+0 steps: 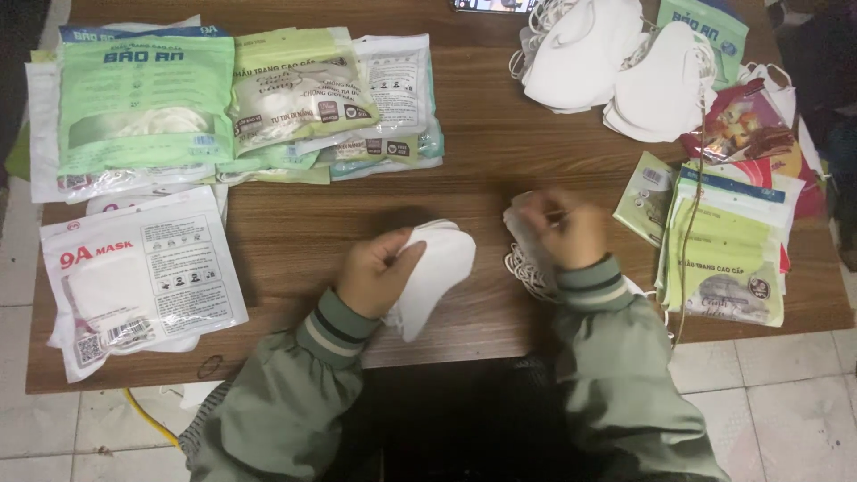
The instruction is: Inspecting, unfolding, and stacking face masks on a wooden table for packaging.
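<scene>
Nearest, white mask (437, 272) gripped by left hand (375, 272), thumb pressed on top, lower edge hidden behind wrist. Right hand (567, 234) closed on mask bundle (527, 254); fingers blurred, grip detail unclear. Packaged masks (143, 268) laid left on wooden surface (482, 152). Loose mask pile (616, 67) seen farthest, partly cut off.

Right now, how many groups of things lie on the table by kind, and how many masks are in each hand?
Loose white mask piles at the back: 2
Stacks of sealed packets on the left: 3
Stack of empty packets on the right: 1
Mask bundles in hand: 2, left hand on one, right hand on one; masks per bundle cannot be told.
Total: 8 groups
</scene>
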